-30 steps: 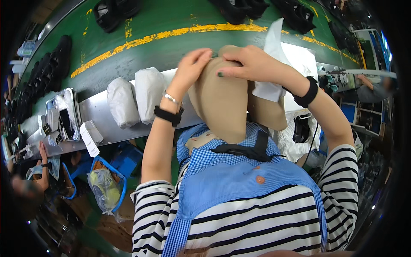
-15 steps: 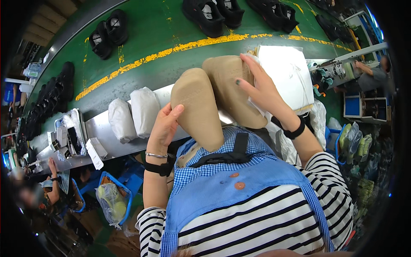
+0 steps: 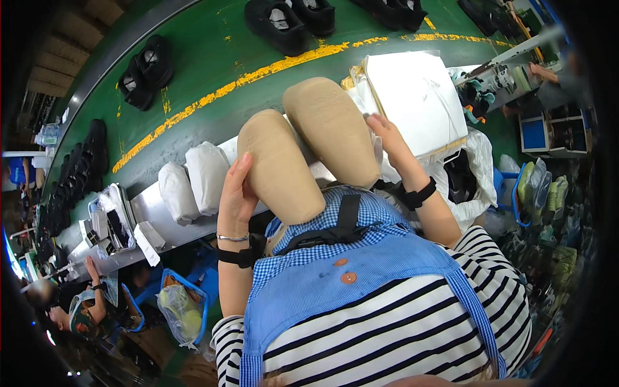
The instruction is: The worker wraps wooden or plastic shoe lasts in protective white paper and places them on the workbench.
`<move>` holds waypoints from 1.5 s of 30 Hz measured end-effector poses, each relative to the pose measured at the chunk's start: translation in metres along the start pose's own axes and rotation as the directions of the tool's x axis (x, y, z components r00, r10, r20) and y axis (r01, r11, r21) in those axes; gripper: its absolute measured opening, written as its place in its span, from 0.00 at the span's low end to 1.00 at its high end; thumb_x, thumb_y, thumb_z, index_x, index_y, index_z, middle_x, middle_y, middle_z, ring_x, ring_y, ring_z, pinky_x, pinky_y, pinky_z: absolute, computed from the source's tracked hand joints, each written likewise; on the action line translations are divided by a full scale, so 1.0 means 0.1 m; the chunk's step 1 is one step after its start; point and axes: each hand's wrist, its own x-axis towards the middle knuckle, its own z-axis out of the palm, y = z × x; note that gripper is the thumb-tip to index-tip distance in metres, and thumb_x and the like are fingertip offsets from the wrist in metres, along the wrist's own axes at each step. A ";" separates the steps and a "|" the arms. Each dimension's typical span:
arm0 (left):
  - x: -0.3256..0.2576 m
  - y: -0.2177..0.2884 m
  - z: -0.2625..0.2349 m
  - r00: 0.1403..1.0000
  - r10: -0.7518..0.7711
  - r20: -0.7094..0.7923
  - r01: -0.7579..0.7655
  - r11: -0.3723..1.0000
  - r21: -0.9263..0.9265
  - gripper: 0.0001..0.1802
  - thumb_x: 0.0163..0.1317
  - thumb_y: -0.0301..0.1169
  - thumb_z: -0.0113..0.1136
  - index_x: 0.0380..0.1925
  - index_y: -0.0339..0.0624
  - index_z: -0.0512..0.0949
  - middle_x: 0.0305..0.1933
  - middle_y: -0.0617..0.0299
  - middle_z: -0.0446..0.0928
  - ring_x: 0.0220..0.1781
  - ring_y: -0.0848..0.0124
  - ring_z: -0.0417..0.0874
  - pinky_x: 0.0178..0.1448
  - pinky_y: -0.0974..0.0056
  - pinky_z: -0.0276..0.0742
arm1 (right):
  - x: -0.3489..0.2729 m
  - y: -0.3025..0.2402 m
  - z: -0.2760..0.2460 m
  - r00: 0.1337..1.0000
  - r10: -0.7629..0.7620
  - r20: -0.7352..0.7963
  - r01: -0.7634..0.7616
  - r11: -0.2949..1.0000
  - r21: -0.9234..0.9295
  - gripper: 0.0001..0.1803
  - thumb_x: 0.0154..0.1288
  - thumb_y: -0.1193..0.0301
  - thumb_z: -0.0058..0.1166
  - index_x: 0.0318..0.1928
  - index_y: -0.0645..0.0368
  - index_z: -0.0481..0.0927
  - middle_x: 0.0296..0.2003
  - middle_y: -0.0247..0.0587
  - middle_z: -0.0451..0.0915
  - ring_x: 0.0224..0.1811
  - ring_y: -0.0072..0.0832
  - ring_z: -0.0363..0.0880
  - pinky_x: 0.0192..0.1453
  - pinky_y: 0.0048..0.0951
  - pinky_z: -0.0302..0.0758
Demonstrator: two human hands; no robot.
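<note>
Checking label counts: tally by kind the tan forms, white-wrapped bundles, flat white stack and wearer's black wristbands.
Tan smooth rounded forms: 2
White-wrapped oblong bundles: 2
White flat stack of sheets: 1
Wearer's black wristbands: 2
Total: 7

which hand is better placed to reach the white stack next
Probably the right. The right hand is beside the white stack, with its fingers extended. The left hand is farther off, on the opposite side of the two forms and against the left tan form.
</note>
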 end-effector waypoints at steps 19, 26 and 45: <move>0.22 0.97 1.06 0.950 0.077 0.304 -0.109 0.990 0.090 0.23 0.65 0.38 0.51 0.55 0.34 0.68 0.51 0.56 0.75 0.50 0.70 0.79 0.53 0.66 0.76 | 0.23 -1.92 -0.61 0.810 -0.546 0.216 0.562 0.617 -0.551 0.19 0.52 0.69 0.58 0.47 0.54 0.73 0.30 0.30 0.72 0.34 0.19 0.67 0.41 0.23 0.68; 0.71 1.08 1.43 0.863 -0.077 0.500 -0.034 0.977 0.209 0.18 0.65 0.37 0.55 0.48 0.34 0.75 0.44 0.60 0.79 0.44 0.73 0.80 0.50 0.68 0.76 | -0.19 -2.81 -0.21 0.596 -0.768 0.234 0.754 0.435 -0.493 0.23 0.54 0.65 0.60 0.51 0.56 0.76 0.40 0.33 0.79 0.40 0.21 0.74 0.45 0.23 0.71; 0.43 0.81 1.16 0.831 0.320 0.455 -0.397 0.914 0.084 0.19 0.66 0.38 0.51 0.50 0.35 0.73 0.45 0.59 0.78 0.45 0.73 0.79 0.49 0.67 0.76 | -1.15 -1.88 0.43 0.502 -0.597 0.625 0.841 0.169 -0.514 0.26 0.55 0.63 0.58 0.55 0.54 0.72 0.35 0.42 0.75 0.33 0.35 0.78 0.31 0.31 0.75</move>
